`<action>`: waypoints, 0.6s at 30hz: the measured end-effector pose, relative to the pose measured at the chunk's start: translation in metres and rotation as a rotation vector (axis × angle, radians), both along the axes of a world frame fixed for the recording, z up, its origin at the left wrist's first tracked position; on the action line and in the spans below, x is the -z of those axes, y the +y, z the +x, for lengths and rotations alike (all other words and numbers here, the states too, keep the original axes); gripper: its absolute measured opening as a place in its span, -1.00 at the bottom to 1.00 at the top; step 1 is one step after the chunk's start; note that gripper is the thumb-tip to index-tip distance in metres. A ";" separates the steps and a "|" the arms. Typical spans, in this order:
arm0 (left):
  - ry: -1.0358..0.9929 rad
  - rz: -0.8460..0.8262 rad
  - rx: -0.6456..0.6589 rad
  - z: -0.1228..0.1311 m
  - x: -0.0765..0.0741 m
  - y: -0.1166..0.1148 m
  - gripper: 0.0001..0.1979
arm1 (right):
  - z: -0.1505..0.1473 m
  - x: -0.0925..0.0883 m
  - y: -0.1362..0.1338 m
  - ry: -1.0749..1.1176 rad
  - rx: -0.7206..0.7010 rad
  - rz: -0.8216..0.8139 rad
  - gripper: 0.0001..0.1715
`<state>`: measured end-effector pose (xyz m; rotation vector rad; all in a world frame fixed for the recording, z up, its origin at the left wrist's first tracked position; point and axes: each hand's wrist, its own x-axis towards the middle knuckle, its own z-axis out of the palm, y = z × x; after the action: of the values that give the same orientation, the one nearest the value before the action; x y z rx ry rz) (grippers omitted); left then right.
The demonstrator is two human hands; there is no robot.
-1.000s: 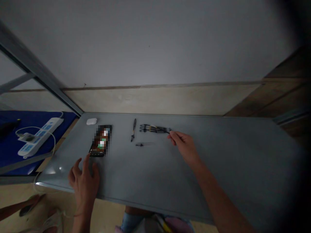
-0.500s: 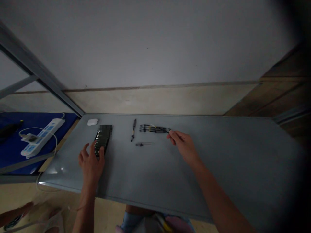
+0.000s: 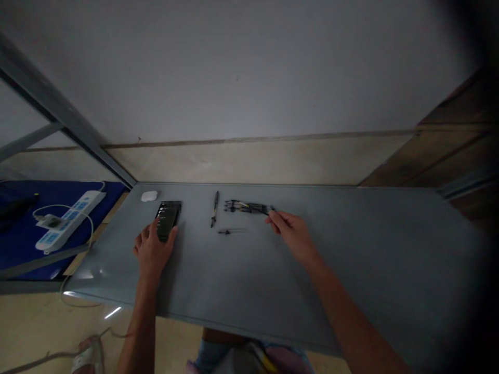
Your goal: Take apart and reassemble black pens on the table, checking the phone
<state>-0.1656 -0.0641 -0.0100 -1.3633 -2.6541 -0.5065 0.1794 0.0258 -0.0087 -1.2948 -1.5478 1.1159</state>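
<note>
My left hand (image 3: 154,252) is at the lower end of a dark phone (image 3: 168,221) on the grey table, its thumb along the right side and its fingers over the left side and screen. The phone's lower end is hidden behind the hand. Thumb and fingertips of my right hand (image 3: 290,228) pinch the end of a thin black pen (image 3: 268,210), beside a group of pens (image 3: 244,206) lying side by side. Left of that group a single pen (image 3: 214,209) lies pointing away from me. Below lies a pen part with a clear tube (image 3: 230,231).
A white earbud case (image 3: 149,196) rests near the table's back left corner. On a blue surface at the left lies a white power strip (image 3: 70,221) with a plugged-in charger and cable. Behind the table (image 3: 249,280) rises a wall; a person's foot shows on the floor at lower left.
My left hand has shifted slightly right and farther over the phone, its thumb now higher on the right side. My right hand keeps its pinch, moved only slightly left. The foot at lower left has moved.
</note>
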 end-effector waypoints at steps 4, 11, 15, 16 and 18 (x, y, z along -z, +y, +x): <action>-0.009 0.014 -0.013 -0.005 0.002 0.000 -0.40 | -0.001 -0.002 -0.001 0.004 0.000 0.004 -0.48; 0.002 0.009 -0.005 -0.009 0.004 0.000 -0.40 | -0.002 -0.004 -0.002 0.011 0.011 -0.008 -0.49; 0.001 0.017 0.004 -0.008 0.002 0.000 -0.39 | -0.002 -0.004 -0.001 0.008 0.010 -0.002 -0.49; 0.002 0.013 0.005 -0.008 0.002 0.000 -0.38 | -0.002 -0.004 -0.001 0.008 0.004 -0.002 -0.49; 0.006 0.000 0.002 -0.008 0.001 0.000 -0.37 | -0.002 -0.002 0.000 0.007 -0.009 -0.005 -0.49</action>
<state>-0.1736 -0.0640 -0.0110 -1.3655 -2.6483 -0.5023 0.1775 0.0256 -0.0063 -1.2865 -1.5485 1.1294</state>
